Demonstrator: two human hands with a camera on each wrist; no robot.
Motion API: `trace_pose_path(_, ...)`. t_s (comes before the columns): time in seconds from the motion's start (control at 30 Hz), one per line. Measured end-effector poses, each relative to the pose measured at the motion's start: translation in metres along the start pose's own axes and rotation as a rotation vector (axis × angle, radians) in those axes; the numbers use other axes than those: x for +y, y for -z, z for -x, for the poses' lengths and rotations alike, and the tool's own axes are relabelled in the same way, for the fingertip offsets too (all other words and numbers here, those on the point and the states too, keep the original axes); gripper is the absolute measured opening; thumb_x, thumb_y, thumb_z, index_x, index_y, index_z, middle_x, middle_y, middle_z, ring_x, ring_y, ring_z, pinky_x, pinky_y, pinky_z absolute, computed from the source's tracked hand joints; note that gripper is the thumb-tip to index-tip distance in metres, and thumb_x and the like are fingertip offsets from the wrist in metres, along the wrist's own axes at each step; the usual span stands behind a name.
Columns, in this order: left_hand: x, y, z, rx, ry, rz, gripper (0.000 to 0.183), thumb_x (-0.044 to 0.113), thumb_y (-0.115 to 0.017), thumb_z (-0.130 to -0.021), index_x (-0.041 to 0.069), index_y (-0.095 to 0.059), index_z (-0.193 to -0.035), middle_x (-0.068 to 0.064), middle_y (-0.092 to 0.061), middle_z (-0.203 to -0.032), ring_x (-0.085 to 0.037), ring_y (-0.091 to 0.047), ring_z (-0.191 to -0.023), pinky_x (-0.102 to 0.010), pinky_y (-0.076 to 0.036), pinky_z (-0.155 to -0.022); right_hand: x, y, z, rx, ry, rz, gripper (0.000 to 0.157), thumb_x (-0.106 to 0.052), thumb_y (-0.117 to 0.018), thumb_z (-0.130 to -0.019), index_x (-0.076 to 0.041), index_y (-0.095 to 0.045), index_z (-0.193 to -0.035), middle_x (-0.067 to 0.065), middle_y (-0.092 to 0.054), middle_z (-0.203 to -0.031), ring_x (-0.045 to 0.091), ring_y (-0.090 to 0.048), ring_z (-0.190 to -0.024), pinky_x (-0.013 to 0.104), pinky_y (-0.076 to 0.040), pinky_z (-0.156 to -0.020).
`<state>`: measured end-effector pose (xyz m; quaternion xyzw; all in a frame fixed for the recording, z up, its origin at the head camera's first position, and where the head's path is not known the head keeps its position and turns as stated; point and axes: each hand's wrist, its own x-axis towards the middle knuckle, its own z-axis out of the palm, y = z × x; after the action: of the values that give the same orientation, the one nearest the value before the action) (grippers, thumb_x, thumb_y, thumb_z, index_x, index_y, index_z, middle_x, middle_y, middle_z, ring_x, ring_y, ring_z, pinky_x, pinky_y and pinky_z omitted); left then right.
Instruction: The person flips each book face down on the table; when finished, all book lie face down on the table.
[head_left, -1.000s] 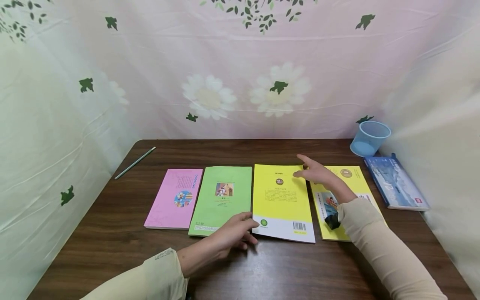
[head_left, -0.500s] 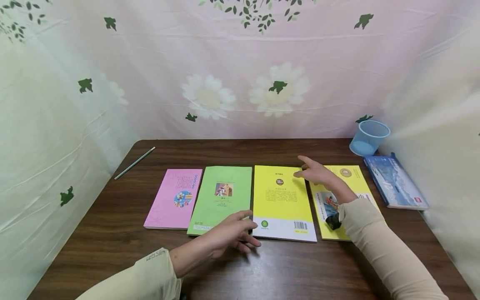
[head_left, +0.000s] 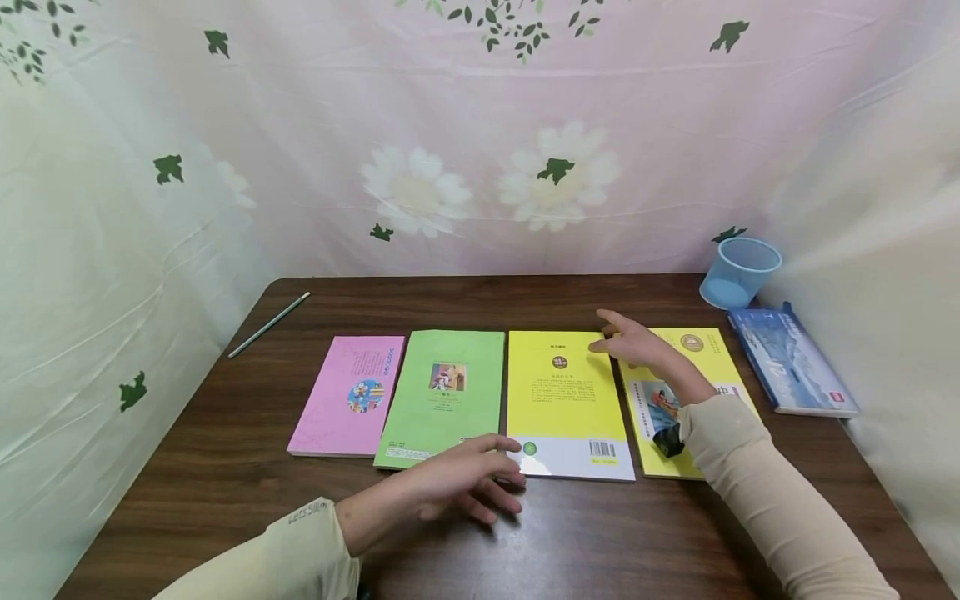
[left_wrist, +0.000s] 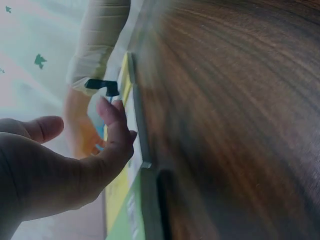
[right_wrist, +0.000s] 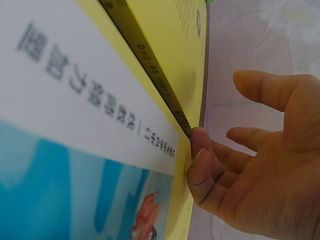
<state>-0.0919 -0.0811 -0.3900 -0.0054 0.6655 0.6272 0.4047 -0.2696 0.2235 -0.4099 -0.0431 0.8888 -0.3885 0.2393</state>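
A yellow book [head_left: 566, 408] with a white lower band and barcode lies flat between both hands. My left hand [head_left: 468, 479] hovers by its lower left corner, fingers spread and loosely bent around nothing. In the left wrist view the thumb [left_wrist: 47, 129] stands apart from the fingers. At the same book's upper right corner is my right hand [head_left: 637, 346], thumb and index finger extended. The right wrist view has its lower fingers [right_wrist: 202, 175] bent at the book edge, beside the spine. Under the right wrist lies a second yellow book [head_left: 648, 433] with a picture cover.
A green book [head_left: 442, 417] and a pink book [head_left: 341, 417] continue the row leftward. A thin stick [head_left: 270, 325] lies at the far left of the dark wood table [head_left: 420, 300]. At the back right are a light blue cup [head_left: 738, 275] and a blue book [head_left: 795, 367].
The left hand has drawn slightly toward the front, off the lower edge of the middle yellow book. That book has straightened a little. The right hand has stayed nearly still.
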Motion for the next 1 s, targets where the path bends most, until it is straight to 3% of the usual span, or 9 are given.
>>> trace_pose_path(0.13, -0.0054, -0.0043, -0.0037, -0.021, 0.030, 0.001, 0.053, 0.025, -0.058, -0.097, 0.008, -0.042, -0.145, -0.014, -0.067, -0.121, -0.023, -0.073, -0.090, -0.030, -0.060, -0.063, 0.0004, -0.0008, -0.0005, -0.003, -0.001, -0.001, 0.083, -0.032, -0.056, -0.101, -0.016, -0.003, -0.162, 0.029, -0.020, -0.161, 0.050, -0.037, -0.137, 0.054, -0.047, -0.091)
trace_pose_path(0.43, -0.0073, -0.0078, -0.0076, 0.022, 0.033, 0.004, 0.050, 0.024, -0.057, -0.097, 0.007, -0.045, -0.143, -0.014, -0.066, -0.122, -0.022, -0.073, -0.091, -0.028, -0.059, -0.060, 0.0022, -0.0025, -0.0021, -0.002, 0.002, -0.008, 0.083, -0.033, -0.056, -0.101, -0.015, -0.003, -0.162, 0.029, -0.021, -0.160, 0.051, -0.035, -0.139, 0.064, -0.043, -0.101)
trace_pose_path(1.0, -0.0094, -0.0070, -0.0094, 0.026, 0.045, -0.006, 0.049, 0.025, -0.057, -0.097, 0.008, -0.047, -0.141, -0.012, -0.067, -0.120, -0.022, -0.072, -0.094, -0.026, -0.057, -0.058, 0.0012, -0.0021, -0.0011, -0.012, -0.013, 0.004, 0.082, -0.032, -0.055, -0.101, -0.014, -0.003, -0.162, 0.029, -0.021, -0.160, 0.051, -0.035, -0.139, 0.062, -0.044, -0.100)
